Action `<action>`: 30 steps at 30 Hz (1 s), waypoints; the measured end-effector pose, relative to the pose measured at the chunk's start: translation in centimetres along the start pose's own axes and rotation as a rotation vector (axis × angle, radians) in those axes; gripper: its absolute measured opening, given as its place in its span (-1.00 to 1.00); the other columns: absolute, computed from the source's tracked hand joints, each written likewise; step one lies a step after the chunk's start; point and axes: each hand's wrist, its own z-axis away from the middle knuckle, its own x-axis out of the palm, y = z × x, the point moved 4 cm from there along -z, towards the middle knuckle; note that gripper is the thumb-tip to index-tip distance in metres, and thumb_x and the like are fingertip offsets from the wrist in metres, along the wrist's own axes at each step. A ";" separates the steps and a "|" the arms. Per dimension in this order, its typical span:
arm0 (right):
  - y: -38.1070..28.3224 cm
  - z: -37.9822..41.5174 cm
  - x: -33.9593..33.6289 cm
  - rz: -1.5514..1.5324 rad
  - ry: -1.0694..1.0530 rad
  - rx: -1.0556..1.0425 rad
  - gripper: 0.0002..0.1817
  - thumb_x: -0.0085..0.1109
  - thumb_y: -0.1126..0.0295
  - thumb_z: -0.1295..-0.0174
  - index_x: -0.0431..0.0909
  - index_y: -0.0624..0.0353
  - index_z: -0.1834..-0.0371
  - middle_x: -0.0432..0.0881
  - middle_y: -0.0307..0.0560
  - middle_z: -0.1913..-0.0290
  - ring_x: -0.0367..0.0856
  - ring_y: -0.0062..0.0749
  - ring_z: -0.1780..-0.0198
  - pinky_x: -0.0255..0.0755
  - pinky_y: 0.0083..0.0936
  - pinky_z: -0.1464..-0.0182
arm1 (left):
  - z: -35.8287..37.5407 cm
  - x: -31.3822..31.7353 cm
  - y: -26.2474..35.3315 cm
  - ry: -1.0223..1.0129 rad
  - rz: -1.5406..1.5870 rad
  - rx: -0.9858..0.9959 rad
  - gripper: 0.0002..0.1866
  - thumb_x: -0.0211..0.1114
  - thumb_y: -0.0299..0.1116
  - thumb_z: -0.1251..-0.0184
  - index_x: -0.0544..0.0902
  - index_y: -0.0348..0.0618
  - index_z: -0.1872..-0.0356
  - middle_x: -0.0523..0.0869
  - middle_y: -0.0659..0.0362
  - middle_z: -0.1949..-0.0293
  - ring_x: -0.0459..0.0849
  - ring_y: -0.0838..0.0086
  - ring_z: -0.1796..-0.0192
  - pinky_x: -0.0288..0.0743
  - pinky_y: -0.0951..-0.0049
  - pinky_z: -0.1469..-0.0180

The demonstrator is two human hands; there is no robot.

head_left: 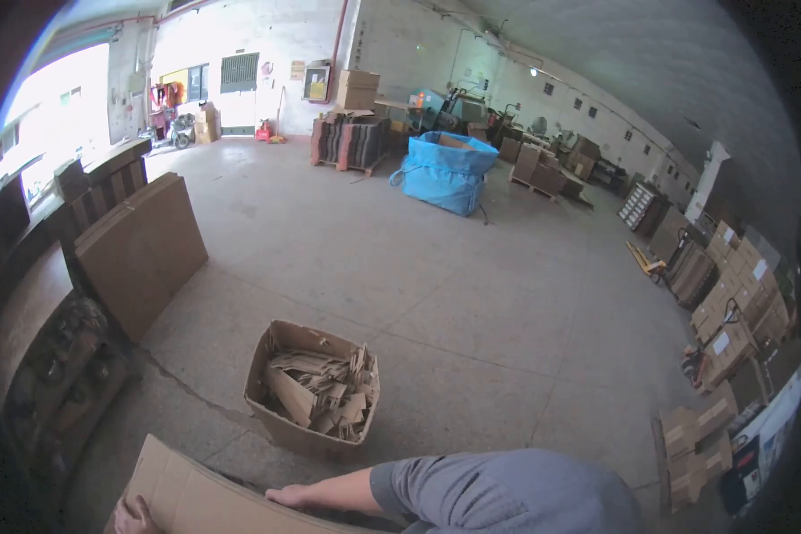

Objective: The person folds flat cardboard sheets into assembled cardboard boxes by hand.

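A stack of flat brown cardboard sheets (206, 500) lies at the bottom left, cut off by the lower edge of the view. At its left end my left hand (134, 517) is closed on the cardboard, fingers curled over its face. My right arm in a grey sleeve reaches across from the right, and my right hand (290, 497) is closed at the long far edge of the same sheets. Its fingertips are partly hidden there. Just beyond stands an open cardboard box (307, 440) filled with torn cardboard scraps (325, 385).
Large cardboard panels (142, 254) lean at the left beside a dark machine (62, 374). Further off stand a blue bulk bag (445, 178) and a pallet of stacked sheets (347, 142). Stacked cartons (739, 285) and a yellow pallet jack (643, 260) line the right side.
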 end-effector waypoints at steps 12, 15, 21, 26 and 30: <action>-0.5 0.5 -0.2 0.124 0.035 -0.039 -0.03 -0.46 -0.37 -0.21 0.49 0.44 -0.09 0.48 0.23 -0.18 0.49 0.04 -0.16 0.37 -0.29 -0.11 | 0.1 -0.1 0.1 -0.052 -0.030 -0.054 -0.14 -0.23 0.45 -0.23 0.58 -0.14 -0.09 0.64 0.00 -0.05 0.57 0.11 -0.10 0.35 0.12 -0.18; -0.7 1.1 -0.2 0.122 0.045 -0.029 -0.05 -0.40 -0.38 -0.20 0.51 0.43 -0.04 0.51 0.20 -0.14 0.52 0.03 -0.13 0.37 -0.30 -0.10 | 0.4 -1.6 1.1 -0.173 -0.051 -0.102 -0.07 -0.34 0.52 -0.18 0.54 -0.06 -0.16 0.60 0.05 -0.12 0.51 0.15 -0.18 0.24 0.10 -0.29; -1.1 1.6 -0.5 0.177 0.037 -0.035 -0.03 -0.45 -0.39 -0.21 0.50 0.43 -0.05 0.50 0.22 -0.16 0.50 0.05 -0.16 0.36 -0.29 -0.12 | 0.7 -4.0 2.3 -0.165 -0.031 -0.074 -0.21 -0.25 0.41 -0.26 0.54 -0.05 -0.13 0.62 0.05 -0.06 0.51 0.13 -0.14 0.23 0.09 -0.26; -1.4 3.3 -1.4 0.187 -0.024 -0.010 -0.02 -0.44 -0.41 -0.21 0.46 0.42 -0.10 0.48 0.18 -0.18 0.50 0.01 -0.16 0.38 -0.30 -0.10 | 1.0 -6.0 4.4 -0.338 0.034 -0.095 -0.12 -0.29 0.46 -0.23 0.48 -0.10 -0.21 0.53 0.02 -0.19 0.39 0.11 -0.28 0.08 0.02 -0.36; -2.4 4.5 -1.0 0.252 -0.030 0.004 0.01 -0.45 -0.45 -0.17 0.42 0.35 -0.19 0.43 0.10 -0.24 0.47 -0.09 -0.19 0.36 -0.35 -0.11 | 0.9 -6.2 2.9 -0.208 0.104 0.005 -0.25 -0.10 0.35 -0.27 0.58 -0.14 -0.07 0.64 0.00 -0.03 0.51 0.11 -0.14 0.18 0.11 -0.26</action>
